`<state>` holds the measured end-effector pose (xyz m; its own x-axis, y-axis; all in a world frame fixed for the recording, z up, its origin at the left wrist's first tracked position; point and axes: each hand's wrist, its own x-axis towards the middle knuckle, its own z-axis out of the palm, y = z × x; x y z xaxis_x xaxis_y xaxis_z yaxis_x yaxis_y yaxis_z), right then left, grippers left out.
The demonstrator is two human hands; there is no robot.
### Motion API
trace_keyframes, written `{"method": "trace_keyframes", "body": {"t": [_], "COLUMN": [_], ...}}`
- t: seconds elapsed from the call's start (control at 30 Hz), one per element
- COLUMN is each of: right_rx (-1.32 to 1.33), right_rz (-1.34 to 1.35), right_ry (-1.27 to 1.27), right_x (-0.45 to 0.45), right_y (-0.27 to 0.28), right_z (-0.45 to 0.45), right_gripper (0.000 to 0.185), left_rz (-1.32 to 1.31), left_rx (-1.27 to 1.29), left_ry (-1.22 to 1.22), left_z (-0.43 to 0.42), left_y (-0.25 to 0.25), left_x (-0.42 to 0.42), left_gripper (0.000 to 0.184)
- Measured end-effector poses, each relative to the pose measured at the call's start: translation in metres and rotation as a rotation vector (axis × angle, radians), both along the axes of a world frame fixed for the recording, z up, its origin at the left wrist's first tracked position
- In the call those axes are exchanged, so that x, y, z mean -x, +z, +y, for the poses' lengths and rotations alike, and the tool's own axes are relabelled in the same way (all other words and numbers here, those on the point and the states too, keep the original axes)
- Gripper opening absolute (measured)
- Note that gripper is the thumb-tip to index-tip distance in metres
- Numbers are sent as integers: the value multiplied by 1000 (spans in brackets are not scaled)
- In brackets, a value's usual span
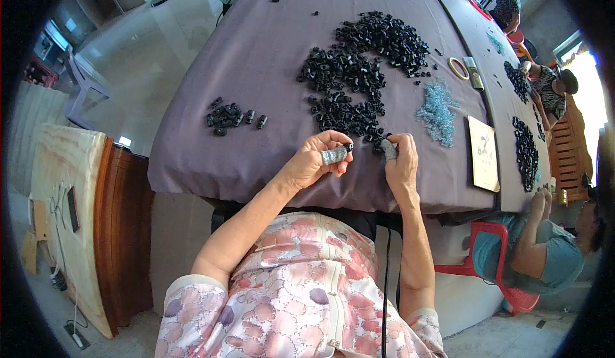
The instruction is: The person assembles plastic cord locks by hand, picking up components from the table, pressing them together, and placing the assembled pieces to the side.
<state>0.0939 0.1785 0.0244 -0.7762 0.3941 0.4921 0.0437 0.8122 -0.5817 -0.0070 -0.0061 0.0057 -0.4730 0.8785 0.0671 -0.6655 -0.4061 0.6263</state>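
My left hand [325, 157] is closed, with a small black cylindrical part [349, 146] pinched between thumb and fingertips. Grey wrapping covers its thumb. Just to the right, my right hand [400, 159] is at the near edge of a large pile of small black parts [346, 111]. Its thumb is wrapped in grey too, and its fingers are pinched together; whatever they hold is too small and hidden to name. Farther left on the cloth lies a small group of black cylinders [234, 116], longer than the loose pieces.
The purple-grey tablecloth [256, 57] also bears a heap of clear bluish small pieces [438, 113], a printed booklet [483, 154], a tape roll [459, 68] and a small tube [473, 73]. Other people sit along the right side, one on a red chair [475, 246]. A wooden cabinet [122, 230] stands left.
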Motion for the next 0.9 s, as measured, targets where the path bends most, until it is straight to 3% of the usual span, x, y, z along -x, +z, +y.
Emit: {"method": "trace_keyframes", "body": {"t": [0.27, 0.37, 0.9], "right_rx": [1009, 1218, 1147], "right_rz": [31, 40, -35], "right_ry": [262, 323, 342], "right_x": [-2, -3, -1], "right_y": [21, 22, 12], "right_z": [-16, -24, -41], "right_gripper": [4, 7, 15], "left_rz": [44, 78, 149], "left_rx": [76, 76, 149], "left_ry": [58, 73, 128], "left_z": [0, 0, 1], "left_y": [2, 1, 3], "left_x": [-4, -4, -7], "left_gripper": [21, 23, 18]}}
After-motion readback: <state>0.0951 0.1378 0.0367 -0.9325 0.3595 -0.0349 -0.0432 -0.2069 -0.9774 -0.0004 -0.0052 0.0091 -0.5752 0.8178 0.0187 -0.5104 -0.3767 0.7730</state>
